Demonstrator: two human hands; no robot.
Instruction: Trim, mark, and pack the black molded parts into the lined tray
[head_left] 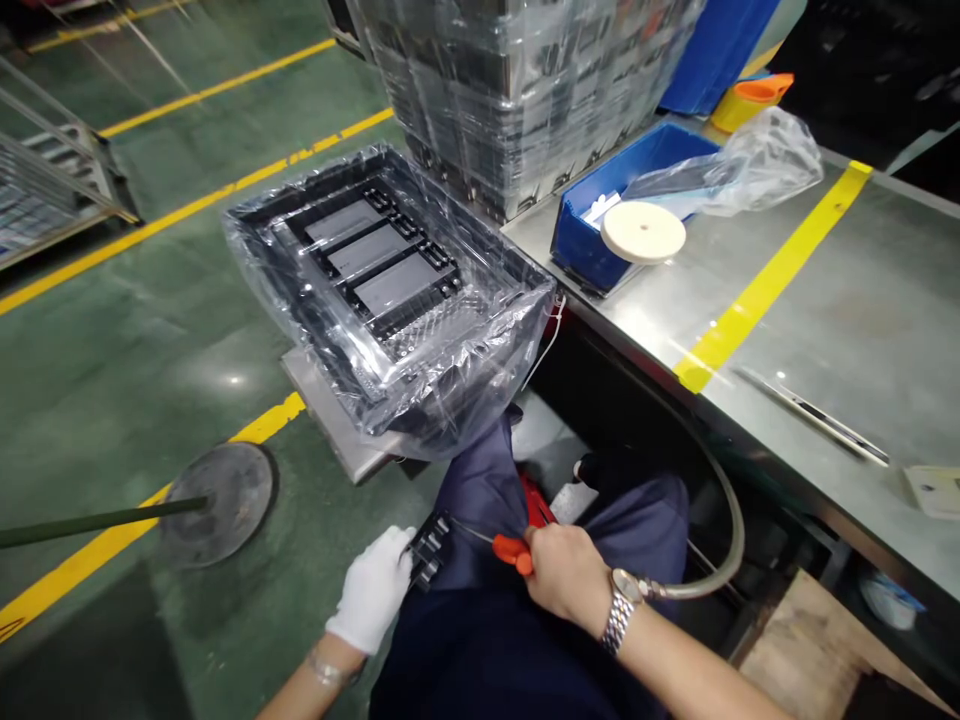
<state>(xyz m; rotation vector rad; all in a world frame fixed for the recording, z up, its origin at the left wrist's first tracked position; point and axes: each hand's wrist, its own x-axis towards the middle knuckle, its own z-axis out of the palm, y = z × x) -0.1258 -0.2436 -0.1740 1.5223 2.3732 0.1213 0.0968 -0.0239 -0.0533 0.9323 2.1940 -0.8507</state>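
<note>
My left hand (pixel 379 582), in a white glove, is closed on a black plastic part (pixel 430 548) with small ribs and slots, held above my left thigh. My bare right hand (pixel 566 572), a watch on its wrist, grips an orange air blow gun (pixel 513 553). The gun's thin metal nozzle (pixel 471 530) points left at the black part, its tip close to it. A pale hose (pixel 731 540) with a metal fitting runs up to my right wrist; where it joins the gun is hidden behind the hand.
Ahead stands a black tray (pixel 330 345) lined with clear plastic, holding several black parts. Wrapped stacked trays (pixel 480 110) rise behind it. On the metal bench (pixel 847 300) are a blue bin (pixel 581 240), a cream disc (pixel 643 232) and a cutter knife (pixel 814 418). A round base (pixel 225 510) stands left.
</note>
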